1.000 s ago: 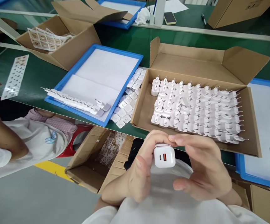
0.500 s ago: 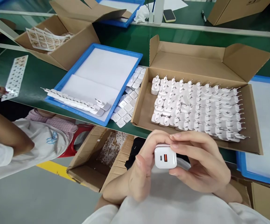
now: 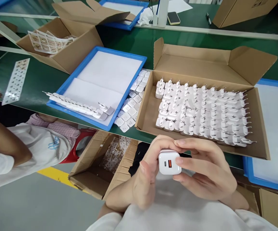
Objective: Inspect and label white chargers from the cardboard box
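Note:
Close to my body, a white USB charger [image 3: 169,163] is held between both hands, its port face with a small slot and an orange-lined port turned toward me. My left hand [image 3: 146,173] is closed round its left side and top. The fingers of my right hand [image 3: 205,168] rest on its right side, one fingertip on the edge of the port face. Just beyond my hands lies an open cardboard box [image 3: 150,126] with rows of white plug chargers [image 3: 201,112], pins up. The charger's far side is hidden.
Left of the box, several white chargers [image 3: 130,110] lie beside a blue-rimmed tray [image 3: 100,73] bearing a row of plugs. A co-worker's arm [image 3: 6,141] is at far left, near a sticker sheet [image 3: 16,81]. An open carton [image 3: 88,173] stands below the table edge; another blue-rimmed tray [image 3: 268,173] is at right.
A finger of my right hand has moved down from the charger's top corner onto the edge of its port face. At far left, the co-worker's hand has drawn away from the sticker sheet.

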A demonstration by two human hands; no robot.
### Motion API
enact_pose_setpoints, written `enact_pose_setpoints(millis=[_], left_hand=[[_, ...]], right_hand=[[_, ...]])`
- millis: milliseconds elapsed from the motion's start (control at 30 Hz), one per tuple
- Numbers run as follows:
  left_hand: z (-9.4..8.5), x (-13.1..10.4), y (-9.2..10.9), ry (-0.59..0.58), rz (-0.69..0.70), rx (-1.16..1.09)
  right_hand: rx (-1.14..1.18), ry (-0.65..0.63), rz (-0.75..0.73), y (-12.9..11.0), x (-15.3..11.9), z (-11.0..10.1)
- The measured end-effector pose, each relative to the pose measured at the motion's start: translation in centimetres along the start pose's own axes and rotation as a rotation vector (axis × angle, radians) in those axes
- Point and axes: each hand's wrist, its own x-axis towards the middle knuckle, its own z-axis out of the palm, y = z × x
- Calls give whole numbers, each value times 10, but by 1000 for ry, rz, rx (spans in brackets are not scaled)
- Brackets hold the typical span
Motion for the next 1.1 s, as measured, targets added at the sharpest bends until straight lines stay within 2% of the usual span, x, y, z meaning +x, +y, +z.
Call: enact_pose_setpoints(millis=[333,433,567,800,933,1100], left_hand=[[1,-1,1,21,29,24],[0,-1,-1,5,51,13],[-4,2,-7,-28,85,71],[-6,3,-9,25,161,159],[-8,4,-8,7,89,24],[-11,8,-8,39,105,111]], right_hand=[[33,-73,-25,1,-3,-3],[41,-22,-39,4,-3,1],[176,79,-2,7,-2,8],[369,37,74,10,-7,13],[349,49,99,11,-9,16],[263,7,110,12,-8,15]])
